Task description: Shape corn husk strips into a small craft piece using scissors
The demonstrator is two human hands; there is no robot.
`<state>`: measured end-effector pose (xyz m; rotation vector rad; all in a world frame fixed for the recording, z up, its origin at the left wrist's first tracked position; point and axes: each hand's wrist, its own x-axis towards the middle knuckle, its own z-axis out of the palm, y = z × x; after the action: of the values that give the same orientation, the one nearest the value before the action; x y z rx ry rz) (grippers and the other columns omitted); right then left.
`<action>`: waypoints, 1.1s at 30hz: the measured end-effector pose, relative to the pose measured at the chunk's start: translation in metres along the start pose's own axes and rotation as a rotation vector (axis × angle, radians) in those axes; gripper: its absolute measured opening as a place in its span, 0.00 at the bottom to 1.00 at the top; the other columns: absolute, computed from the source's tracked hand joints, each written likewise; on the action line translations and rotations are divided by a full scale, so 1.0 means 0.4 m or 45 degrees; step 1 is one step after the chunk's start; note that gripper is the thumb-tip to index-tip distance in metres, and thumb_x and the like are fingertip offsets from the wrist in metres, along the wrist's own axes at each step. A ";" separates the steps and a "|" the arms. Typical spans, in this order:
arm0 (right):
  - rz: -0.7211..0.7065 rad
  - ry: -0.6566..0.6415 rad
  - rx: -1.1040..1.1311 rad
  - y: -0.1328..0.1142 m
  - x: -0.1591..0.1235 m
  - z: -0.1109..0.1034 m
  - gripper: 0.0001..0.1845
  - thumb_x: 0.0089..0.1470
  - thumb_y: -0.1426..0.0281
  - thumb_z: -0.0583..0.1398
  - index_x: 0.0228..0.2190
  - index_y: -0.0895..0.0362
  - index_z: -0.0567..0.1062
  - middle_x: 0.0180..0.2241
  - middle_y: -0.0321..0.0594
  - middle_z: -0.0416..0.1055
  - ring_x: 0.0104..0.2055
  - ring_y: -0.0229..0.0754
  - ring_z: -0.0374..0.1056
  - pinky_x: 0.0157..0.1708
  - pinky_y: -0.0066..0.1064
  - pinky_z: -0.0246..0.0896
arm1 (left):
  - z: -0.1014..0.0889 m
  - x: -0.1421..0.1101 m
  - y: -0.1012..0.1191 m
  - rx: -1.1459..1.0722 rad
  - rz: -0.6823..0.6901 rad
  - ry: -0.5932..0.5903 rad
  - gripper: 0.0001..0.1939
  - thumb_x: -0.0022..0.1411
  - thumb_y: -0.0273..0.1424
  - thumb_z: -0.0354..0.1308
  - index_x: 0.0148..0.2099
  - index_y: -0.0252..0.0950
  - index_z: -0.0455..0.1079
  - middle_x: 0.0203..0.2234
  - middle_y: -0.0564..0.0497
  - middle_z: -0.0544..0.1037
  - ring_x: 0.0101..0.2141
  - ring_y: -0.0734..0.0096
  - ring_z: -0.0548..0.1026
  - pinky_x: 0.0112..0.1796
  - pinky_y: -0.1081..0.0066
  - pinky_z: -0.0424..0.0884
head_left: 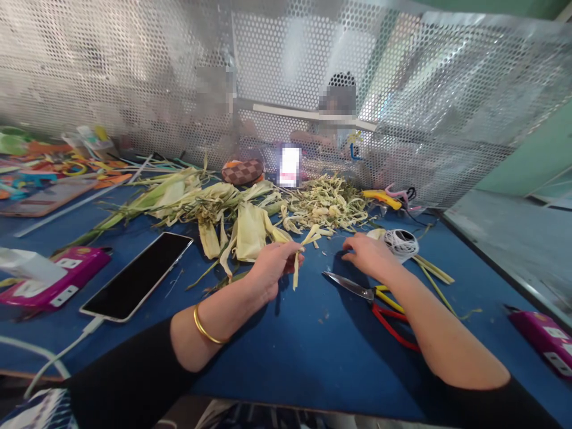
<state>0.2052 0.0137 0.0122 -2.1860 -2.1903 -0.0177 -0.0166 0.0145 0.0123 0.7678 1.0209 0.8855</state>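
Note:
My left hand [274,265], with a gold bangle at the wrist, pinches a pale corn husk strip [308,237] that looks knotted, one end hanging down below the fingers. To its right, my right hand [370,256] hovers low over the table with its fingers curled; whatever is between them is too small to make out. Just beyond that wrist lies a spool of white string [402,243]. Scissors [353,286] with red and yellow handles lie partly under my right forearm, blades pointing left. Wide husk pieces [250,232] lie behind my left hand.
A heap of knotted husk pieces [328,205] sits behind the hands. A charging phone [138,277] and a purple power strip [84,274] lie left; another power strip [543,336] is far right. A checkered pouch [243,171] stands by the perforated metal screen [304,71]. A person shows behind it.

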 end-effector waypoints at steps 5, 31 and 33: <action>-0.019 -0.053 0.111 0.015 0.002 0.044 0.05 0.53 0.71 0.58 0.31 0.56 0.75 0.33 0.38 0.73 0.35 0.38 0.68 0.33 0.26 0.58 | 0.000 0.001 -0.006 0.065 -0.020 -0.023 0.06 0.47 0.28 0.59 0.22 0.33 0.67 0.15 0.53 0.71 0.18 0.79 0.67 0.22 0.78 0.61; -0.273 0.267 -0.123 -0.039 -0.099 -0.031 0.16 0.54 0.78 0.51 0.41 0.60 0.75 0.40 0.51 0.71 0.38 0.47 0.67 0.37 0.37 0.58 | -0.001 0.001 -0.006 0.158 -0.081 -0.086 0.06 0.51 0.29 0.57 0.24 0.32 0.69 0.22 0.48 0.76 0.23 0.76 0.71 0.23 0.78 0.62; -0.189 0.215 -0.513 -0.009 -0.074 -0.033 0.14 0.50 0.81 0.53 0.34 0.64 0.78 0.39 0.59 0.71 0.41 0.55 0.65 0.40 0.43 0.55 | -0.002 0.003 -0.008 0.158 -0.082 -0.097 0.06 0.50 0.29 0.58 0.24 0.32 0.69 0.22 0.48 0.76 0.23 0.76 0.71 0.23 0.77 0.62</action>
<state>0.2020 -0.0164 0.0244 -2.0892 -2.4096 -0.6777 -0.0162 0.0144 0.0090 0.8622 1.0342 0.7375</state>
